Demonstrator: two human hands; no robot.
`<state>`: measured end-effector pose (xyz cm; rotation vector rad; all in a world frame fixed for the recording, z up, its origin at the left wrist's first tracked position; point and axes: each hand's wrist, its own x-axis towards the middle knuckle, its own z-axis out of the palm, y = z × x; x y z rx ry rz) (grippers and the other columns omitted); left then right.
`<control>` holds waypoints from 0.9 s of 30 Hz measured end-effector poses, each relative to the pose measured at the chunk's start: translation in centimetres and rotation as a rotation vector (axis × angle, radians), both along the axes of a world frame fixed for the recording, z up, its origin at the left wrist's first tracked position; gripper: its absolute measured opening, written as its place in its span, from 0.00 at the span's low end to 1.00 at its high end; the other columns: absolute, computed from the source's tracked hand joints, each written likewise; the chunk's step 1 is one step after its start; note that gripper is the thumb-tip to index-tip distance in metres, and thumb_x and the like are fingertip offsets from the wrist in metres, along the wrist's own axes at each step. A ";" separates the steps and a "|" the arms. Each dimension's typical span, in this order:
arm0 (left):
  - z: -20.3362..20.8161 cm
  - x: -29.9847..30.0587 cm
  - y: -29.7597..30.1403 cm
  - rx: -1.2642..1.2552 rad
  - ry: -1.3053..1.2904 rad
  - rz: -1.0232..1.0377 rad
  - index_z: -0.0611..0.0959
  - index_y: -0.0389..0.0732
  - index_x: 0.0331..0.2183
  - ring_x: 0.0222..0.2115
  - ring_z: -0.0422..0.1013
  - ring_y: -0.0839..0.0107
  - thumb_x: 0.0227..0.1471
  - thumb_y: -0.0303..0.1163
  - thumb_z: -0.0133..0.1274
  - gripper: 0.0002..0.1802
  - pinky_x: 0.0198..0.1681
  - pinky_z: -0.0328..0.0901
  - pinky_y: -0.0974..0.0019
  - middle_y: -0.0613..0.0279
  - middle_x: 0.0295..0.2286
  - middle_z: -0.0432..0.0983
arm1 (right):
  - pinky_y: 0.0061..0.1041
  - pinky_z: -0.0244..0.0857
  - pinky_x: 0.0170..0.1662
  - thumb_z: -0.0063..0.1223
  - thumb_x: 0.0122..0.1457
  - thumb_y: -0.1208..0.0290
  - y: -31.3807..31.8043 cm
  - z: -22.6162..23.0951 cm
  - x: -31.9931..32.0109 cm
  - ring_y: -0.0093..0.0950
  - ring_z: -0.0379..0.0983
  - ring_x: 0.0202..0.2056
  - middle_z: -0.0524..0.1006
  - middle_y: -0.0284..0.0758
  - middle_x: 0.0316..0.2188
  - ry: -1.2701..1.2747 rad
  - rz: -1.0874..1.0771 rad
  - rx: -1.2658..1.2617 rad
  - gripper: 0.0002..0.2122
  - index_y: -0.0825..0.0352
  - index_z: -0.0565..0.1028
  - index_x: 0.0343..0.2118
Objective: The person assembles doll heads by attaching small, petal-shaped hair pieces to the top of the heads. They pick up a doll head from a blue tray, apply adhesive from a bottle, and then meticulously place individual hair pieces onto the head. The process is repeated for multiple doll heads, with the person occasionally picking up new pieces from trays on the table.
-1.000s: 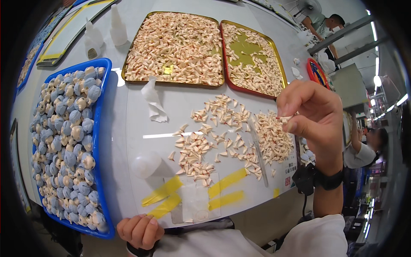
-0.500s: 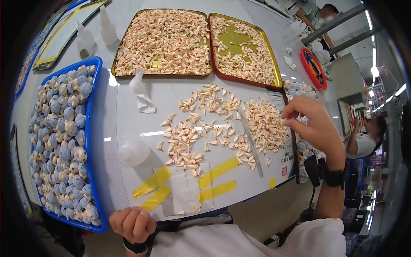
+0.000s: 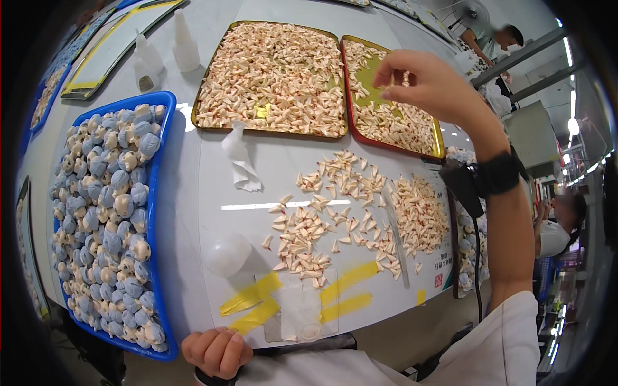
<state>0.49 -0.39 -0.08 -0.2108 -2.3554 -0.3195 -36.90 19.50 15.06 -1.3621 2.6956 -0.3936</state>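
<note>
My right hand (image 3: 425,83) hovers above the smaller gold tray (image 3: 365,93), its thumb and fingers curled toward a pinch. Whatever is at the fingertips is too small to make out against the cream pieces below. My left hand (image 3: 217,354) rests at the table's near edge with its fingers curled in; its palm is hidden. Small pointed cream pieces with reddish tips fill the larger gold tray (image 3: 270,134) and lie thinner in the smaller one. More of these cream pieces (image 3: 302,238) are spread loose on the table, with a denser pile (image 3: 418,215) right of a clear strip (image 3: 396,241).
A blue basket (image 3: 168,212) of blue-and-cream figures stands at left. Near me, yellow tape (image 3: 252,294) flanks a clear plate (image 3: 273,327). A white round bottle (image 3: 229,256), crumpled tissue (image 3: 241,164) and squeeze bottles (image 3: 185,51) stand around. Other people sit at far right.
My right hand has moved from beside the dense pile, away from me, to above the smaller tray. The left hand stays curled at the edge. The whole view has shifted slightly.
</note>
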 end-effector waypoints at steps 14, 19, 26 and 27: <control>0.6 -0.1 -1.0 -0.048 0.005 -0.068 0.74 0.46 0.33 0.27 0.68 0.75 0.48 0.33 0.47 0.08 0.30 0.59 0.70 0.70 0.27 0.73 | 0.27 0.63 0.29 0.57 0.40 0.74 -5.9 -5.8 -6.2 0.31 0.70 0.25 0.73 0.37 0.20 0.211 -0.138 0.182 0.06 0.69 0.74 0.22; 0.4 -0.4 -0.9 -0.048 0.041 -0.064 0.74 0.46 0.33 0.28 0.68 0.76 0.48 0.34 0.47 0.08 0.31 0.58 0.70 0.70 0.28 0.73 | 0.26 0.63 0.29 0.57 0.41 0.75 -5.9 -5.9 -6.5 0.31 0.70 0.24 0.73 0.37 0.19 0.176 -0.113 0.197 0.05 0.69 0.74 0.22; 0.5 -0.5 -1.0 -0.053 0.044 -0.071 0.74 0.46 0.33 0.27 0.68 0.76 0.49 0.34 0.46 0.07 0.30 0.58 0.71 0.70 0.28 0.73 | 0.26 0.62 0.31 0.57 0.43 0.73 -5.5 -5.6 -6.2 0.27 0.69 0.27 0.73 0.35 0.22 -0.022 -0.046 0.141 0.05 0.68 0.74 0.24; 0.5 -0.5 -1.0 -0.053 0.047 -0.075 0.74 0.46 0.32 0.27 0.68 0.76 0.49 0.34 0.46 0.07 0.30 0.58 0.71 0.70 0.28 0.73 | 0.23 0.61 0.30 0.56 0.44 0.74 -5.4 -5.6 -6.0 0.24 0.67 0.25 0.72 0.33 0.21 -0.071 -0.034 0.118 0.05 0.69 0.73 0.24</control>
